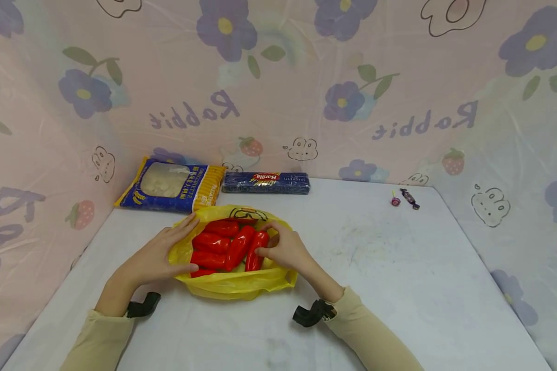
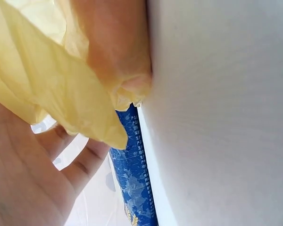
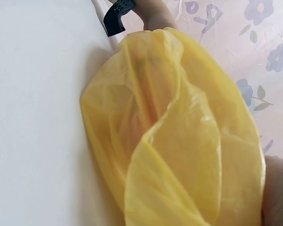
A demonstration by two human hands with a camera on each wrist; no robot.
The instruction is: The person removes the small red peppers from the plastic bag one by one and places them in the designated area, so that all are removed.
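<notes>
The yellow bag sits left of the middle of the desk, nearer its left edge than its right, with its mouth gaping upward and a heap of red peppers inside. Good handling here means keeping that mouth spread from both sides: the plastic looks thin and slack, so a steady, light hold on the rim should serve better than a tug, and each pepper is best taken round its middle, since the skins look slick. The left hand lies along the bag's left side, thumb and fingers set wide apart, the thumb tip over the near part of the rim. The right hand reaches over the right rim with bent fingers, its thumb against the rightmost pepper; whether it grips that pepper, the plastic or neither, I cannot tell. The peppers are long, glossy and bright, some lying crosswise and two tilted upright, with something greenish showing between them. The bag is crumpled and see-through in places, with a dark printed drawing on its far side. Beyond it, towards the desk's back edge, lie a pasta packet and a spaghetti pack; near the back right corner are a lollipop and a wrapped sweet.
</notes>
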